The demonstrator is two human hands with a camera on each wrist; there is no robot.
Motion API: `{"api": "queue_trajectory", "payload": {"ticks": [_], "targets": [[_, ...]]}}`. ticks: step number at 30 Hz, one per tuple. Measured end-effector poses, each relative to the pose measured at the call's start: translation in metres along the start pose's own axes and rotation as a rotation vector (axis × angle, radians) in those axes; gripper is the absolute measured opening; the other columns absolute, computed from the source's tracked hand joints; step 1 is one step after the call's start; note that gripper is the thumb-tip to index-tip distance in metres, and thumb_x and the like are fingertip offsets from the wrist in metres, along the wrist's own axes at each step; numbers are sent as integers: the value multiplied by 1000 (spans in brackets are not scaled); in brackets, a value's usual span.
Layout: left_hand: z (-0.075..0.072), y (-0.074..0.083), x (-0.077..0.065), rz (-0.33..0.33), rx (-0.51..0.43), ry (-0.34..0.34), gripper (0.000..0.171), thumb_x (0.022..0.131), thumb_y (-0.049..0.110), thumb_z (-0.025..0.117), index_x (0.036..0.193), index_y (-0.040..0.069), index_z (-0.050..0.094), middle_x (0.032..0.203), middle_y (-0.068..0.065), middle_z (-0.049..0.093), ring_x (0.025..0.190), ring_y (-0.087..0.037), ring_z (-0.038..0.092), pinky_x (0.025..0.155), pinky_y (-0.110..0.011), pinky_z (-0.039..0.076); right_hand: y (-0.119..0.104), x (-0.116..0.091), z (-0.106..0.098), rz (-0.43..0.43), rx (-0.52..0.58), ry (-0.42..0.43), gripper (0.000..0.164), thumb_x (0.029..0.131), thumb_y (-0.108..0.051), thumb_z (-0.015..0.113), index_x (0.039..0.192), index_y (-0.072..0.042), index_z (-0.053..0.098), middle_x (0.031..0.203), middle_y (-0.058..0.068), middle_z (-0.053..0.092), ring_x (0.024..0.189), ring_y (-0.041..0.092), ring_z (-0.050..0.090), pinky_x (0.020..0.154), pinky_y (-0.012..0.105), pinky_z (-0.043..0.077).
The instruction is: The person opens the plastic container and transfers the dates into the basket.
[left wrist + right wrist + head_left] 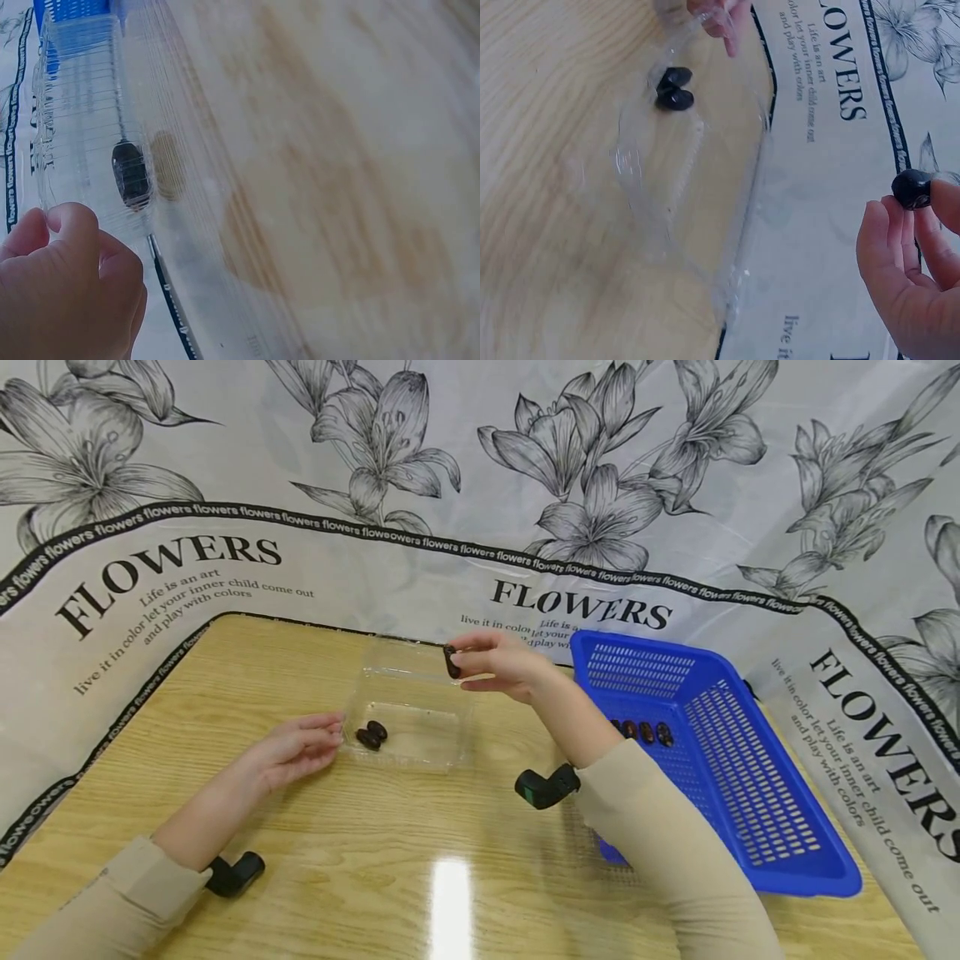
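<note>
A clear plastic box point(431, 718) with its lid raised at the back stands on the table, and two dark, glossy dates point(369, 738) lie at its left side. At the box's left edge, my left hand point(303, 750) pinches the plastic between thumb and fingers; the left wrist view shows the fingertips at its rim. My right hand point(504, 667) is raised over the box's back right part. Between its thumb and fingertips it holds another date point(911, 189), clear of the box. Several more dates point(647, 732) lie in the blue basket, partly hidden by my right forearm.
The blue perforated basket point(843, 875) stands on the right of the wooden table point(360, 868), under and beyond my right sleeve. A white flower-printed sheet point(420, 560) rises behind the table's back and sides. Each wrist carries a black camera mount point(546, 787).
</note>
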State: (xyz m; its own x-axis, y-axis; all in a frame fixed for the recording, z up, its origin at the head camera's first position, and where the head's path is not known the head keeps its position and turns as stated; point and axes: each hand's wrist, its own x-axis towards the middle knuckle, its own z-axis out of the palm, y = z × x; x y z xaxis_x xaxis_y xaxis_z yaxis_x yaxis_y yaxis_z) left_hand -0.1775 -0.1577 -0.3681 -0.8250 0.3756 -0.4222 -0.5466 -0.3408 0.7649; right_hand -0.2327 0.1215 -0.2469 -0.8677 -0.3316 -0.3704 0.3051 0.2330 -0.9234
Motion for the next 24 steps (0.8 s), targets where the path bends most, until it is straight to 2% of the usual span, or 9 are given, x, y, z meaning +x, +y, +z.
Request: {"api": "queue_trajectory", "payload": {"ticks": [4,9,13,16,19,22,24], "targets": [[2,1,-1,0,0,0,72,89,-8,52,147,-2,10,103,0,49,84,-9,54,77,-20,47,-5,-12,-16,-21,22,17,40,93,2,50,132,6,44,100,7,56,79,15,60,94,43,45],[3,2,-1,-2,1,5,69,91,-8,49,147,-2,10,106,0,48,85,-8,54,77,-20,47,-7,-24,-38,-29,37,38,45,94,2,47,139,4,37,106,9,53,83,16,59,98,46,40],[3,2,-1,-3,-5,5,70,90,-8,51,147,-2,10,104,1,48,84,-8,53,76,-20,47,-6,-31,-54,-29,30,51,47,96,1,45,142,2,34,116,10,46,91,18,57,99,44,40],[2,2,-1,-4,-11,0,71,90,-8,51,147,-2,9,102,1,49,84,-8,53,76,-20,47,-5,-37,-64,-33,38,70,47,96,0,46,141,1,35,118,8,43,92,17,56,94,38,45],[3,2,-1,-5,-13,-3,69,91,-8,49,147,-2,9,102,1,49,84,-8,54,77,-20,47,-3,-43,-73,-44,43,84,40,95,0,47,135,-3,44,116,7,42,89,16,55,90,35,48],[2,1,-1,-4,-8,-5,69,91,-8,49,147,-2,9,103,1,49,85,-8,54,77,-20,47,0,-47,-81,-60,57,86,28,95,0,47,118,-12,57,116,8,40,90,17,54,94,38,45],[1,1,-1,-5,-10,-5,69,91,-8,49,147,-2,9,103,1,50,85,-8,54,77,-20,47,1,-50,-86,-73,71,83,25,94,1,48,105,-17,61,113,9,41,89,17,55,93,38,46]]}}
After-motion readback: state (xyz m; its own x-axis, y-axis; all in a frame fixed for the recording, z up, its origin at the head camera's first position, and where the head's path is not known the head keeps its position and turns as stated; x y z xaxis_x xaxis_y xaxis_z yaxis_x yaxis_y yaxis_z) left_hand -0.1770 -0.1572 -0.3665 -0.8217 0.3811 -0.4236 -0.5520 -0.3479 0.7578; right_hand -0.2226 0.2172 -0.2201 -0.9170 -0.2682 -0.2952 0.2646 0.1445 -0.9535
